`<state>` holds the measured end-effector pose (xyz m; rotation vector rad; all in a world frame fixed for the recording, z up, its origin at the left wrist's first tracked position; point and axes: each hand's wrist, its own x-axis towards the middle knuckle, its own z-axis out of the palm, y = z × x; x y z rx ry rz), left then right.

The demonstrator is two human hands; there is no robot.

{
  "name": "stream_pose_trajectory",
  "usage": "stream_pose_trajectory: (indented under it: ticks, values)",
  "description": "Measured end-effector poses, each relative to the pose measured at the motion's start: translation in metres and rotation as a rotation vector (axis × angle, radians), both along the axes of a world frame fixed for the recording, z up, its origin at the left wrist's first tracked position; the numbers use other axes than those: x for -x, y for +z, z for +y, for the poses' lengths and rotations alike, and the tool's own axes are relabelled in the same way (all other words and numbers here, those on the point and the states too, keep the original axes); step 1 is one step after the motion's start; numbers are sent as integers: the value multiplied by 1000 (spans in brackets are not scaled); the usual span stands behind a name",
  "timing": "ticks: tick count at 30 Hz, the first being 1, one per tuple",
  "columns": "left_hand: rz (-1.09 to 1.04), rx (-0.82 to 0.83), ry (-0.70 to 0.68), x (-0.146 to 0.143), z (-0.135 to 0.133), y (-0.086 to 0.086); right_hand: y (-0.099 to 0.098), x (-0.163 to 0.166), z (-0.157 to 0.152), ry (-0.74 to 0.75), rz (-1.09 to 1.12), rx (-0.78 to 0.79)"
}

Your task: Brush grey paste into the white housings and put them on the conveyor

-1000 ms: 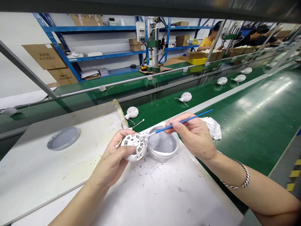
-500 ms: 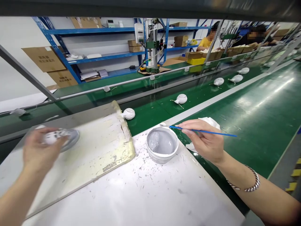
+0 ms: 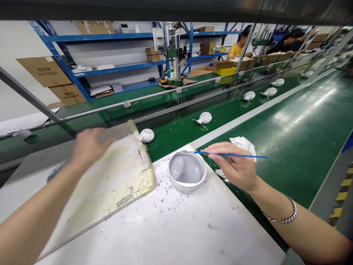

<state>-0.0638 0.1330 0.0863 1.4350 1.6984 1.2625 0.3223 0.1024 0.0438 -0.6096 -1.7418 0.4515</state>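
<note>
My left hand (image 3: 89, 147), a little blurred, is over the pale board (image 3: 110, 176) with its fingers stretched out and nothing visible in them. Past its fingertips, at the board's far right corner, rests a white round part with a slotted face and a cord (image 3: 146, 135). A grey round piece (image 3: 55, 170) is partly covered by my left forearm. Between thumb and fingers, my right hand (image 3: 234, 163) grips a thin blue paintbrush (image 3: 239, 155). Its tip lies at the far rim of a white tub (image 3: 187, 187) of grey paint.
Several similar white parts, one nearby (image 3: 204, 117), lie along the green conveyor (image 3: 176, 129). A crumpled white tissue (image 3: 244, 145) is behind my right hand. Blue shelves (image 3: 110, 70) with cartons and a press machine (image 3: 174, 55) stand beyond. Co-workers sit at the far right.
My left hand has let go of the white part it held by the grey piece and moved right with fingers extended. The brush tip has shifted slightly left onto the tub's rim.
</note>
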Motion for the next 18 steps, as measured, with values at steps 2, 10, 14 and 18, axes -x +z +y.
stream_pose_trajectory:
  ticks: [2,10,14,18]
  values:
    - [240,40,4,-39,39,-13,2,-1,-3,24,19,2]
    - [767,262,-8,-113,118,-53,2,5,-7,135,15,-28]
    - [854,264,-42,-94,101,-37,-4,7,-3,153,4,-50]
    - [805,201,-6,-65,53,-13,-7,8,-1,132,-4,-37]
